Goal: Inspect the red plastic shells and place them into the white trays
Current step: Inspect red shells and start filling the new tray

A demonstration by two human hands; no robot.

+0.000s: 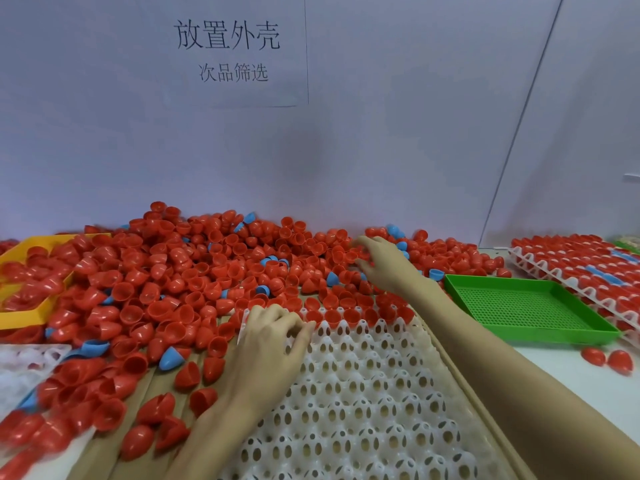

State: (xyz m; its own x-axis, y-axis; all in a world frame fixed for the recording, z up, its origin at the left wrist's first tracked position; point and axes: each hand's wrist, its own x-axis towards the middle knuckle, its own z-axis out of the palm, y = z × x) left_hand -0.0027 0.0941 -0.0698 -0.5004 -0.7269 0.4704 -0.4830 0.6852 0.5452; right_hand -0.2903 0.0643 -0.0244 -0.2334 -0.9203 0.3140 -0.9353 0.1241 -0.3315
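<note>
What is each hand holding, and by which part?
Left hand rests at the white tray's far edge; right hand reaches into the red shells. Any grip cannot be told.

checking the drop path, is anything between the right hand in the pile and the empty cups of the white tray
Nothing visible blocks it. The right hand is in the red shells; the white tray lies open just nearer, with only its far row filled.

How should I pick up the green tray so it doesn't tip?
Hold the green tray by its raised rim, probably with two hands on opposite long sides. It lies flat and shallow with a thin upright wall all round, so fingers can hook that edge. Come from the near side: filled white trays crowd its far and right sides.
</note>
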